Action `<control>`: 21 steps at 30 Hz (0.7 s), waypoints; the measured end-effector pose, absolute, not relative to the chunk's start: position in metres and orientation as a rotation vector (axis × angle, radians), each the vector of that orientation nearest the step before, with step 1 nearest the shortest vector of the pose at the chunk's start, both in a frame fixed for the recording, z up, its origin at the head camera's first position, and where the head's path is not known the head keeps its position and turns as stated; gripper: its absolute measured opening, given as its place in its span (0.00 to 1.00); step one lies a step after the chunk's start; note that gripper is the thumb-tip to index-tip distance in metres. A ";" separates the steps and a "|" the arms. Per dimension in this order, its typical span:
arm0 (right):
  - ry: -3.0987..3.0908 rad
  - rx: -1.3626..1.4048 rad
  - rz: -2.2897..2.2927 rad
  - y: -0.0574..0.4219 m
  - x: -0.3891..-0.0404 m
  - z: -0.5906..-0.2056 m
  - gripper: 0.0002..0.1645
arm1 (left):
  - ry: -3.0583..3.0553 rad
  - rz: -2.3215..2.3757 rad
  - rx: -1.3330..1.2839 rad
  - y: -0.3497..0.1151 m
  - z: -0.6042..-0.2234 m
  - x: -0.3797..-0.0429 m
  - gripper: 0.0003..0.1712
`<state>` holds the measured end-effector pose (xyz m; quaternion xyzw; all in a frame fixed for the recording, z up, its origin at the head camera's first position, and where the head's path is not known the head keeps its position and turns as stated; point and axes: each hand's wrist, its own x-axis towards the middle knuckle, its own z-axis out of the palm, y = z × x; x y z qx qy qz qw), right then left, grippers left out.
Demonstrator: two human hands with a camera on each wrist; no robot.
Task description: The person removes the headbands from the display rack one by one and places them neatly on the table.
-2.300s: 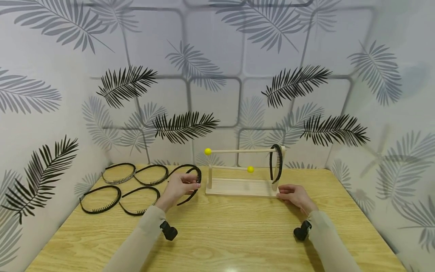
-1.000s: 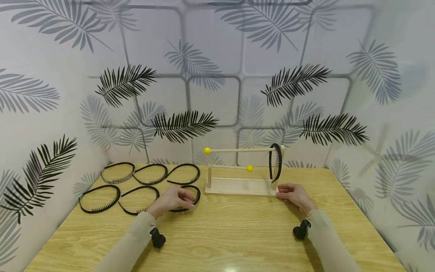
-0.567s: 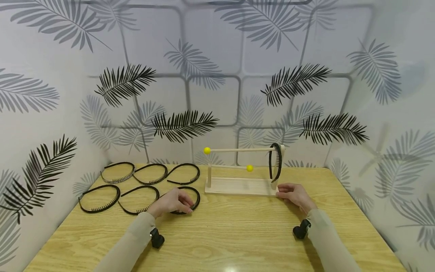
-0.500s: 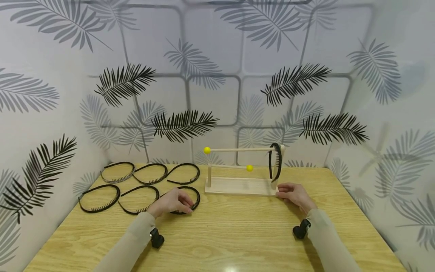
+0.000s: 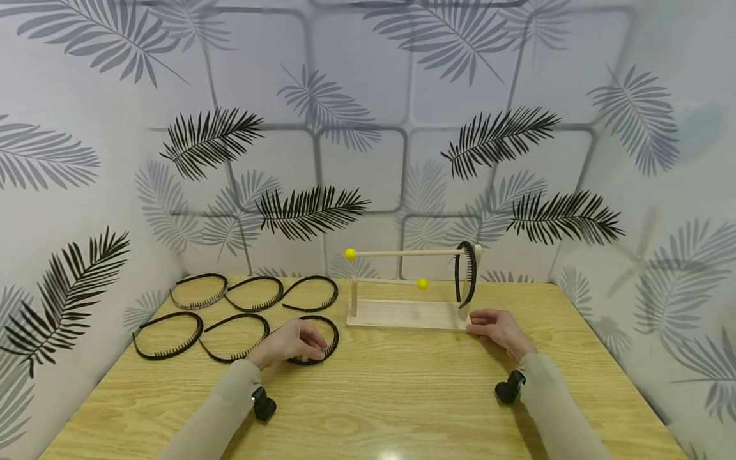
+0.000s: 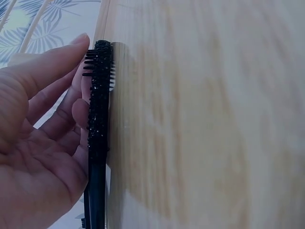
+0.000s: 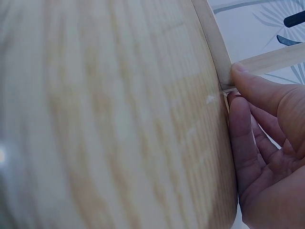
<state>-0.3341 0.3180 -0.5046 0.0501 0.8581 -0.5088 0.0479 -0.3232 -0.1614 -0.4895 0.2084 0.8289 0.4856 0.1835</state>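
In the head view my left hand (image 5: 293, 342) rests over a black toothed headband (image 5: 336, 333) lying on the table. The left wrist view has the headband (image 6: 99, 105) almost edge-on, its beaded band against my loosely bent fingers, the thumb along its toothed side. Part of its loop is hidden under my hand. My right hand (image 5: 500, 329) pinches the right front corner of a wooden stand (image 5: 402, 315); in the right wrist view the thumb and forefinger of the hand (image 7: 281, 124) meet at that corner. Another headband (image 5: 473, 275) hangs from the stand's upper rod at the right post.
Several more black headbands lie to the left, among them one at the front left (image 5: 201, 330) and one at the back (image 5: 336, 294). Yellow balls cap the stand's upper rod (image 5: 350, 254) and lower rod (image 5: 422, 283). Patterned walls border the table (image 5: 391, 396).
My left hand has lowered the headband from a raised tilt onto the table, moving left and nearer, and has since shifted it slightly nearer. My right hand has stayed at the stand.
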 end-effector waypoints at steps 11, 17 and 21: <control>2.613 0.168 -1.555 0.317 -0.335 -0.505 0.30 | 2.392 1.455 0.628 -0.156 -0.484 -0.326 0.12; 2.600 0.178 -1.567 0.316 -0.334 -0.504 0.30 | 2.401 1.511 0.616 -0.146 -0.479 -0.326 0.13; 2.607 0.177 -1.560 0.317 -0.333 -0.504 0.30 | 2.404 1.565 0.584 -0.139 -0.477 -0.328 0.15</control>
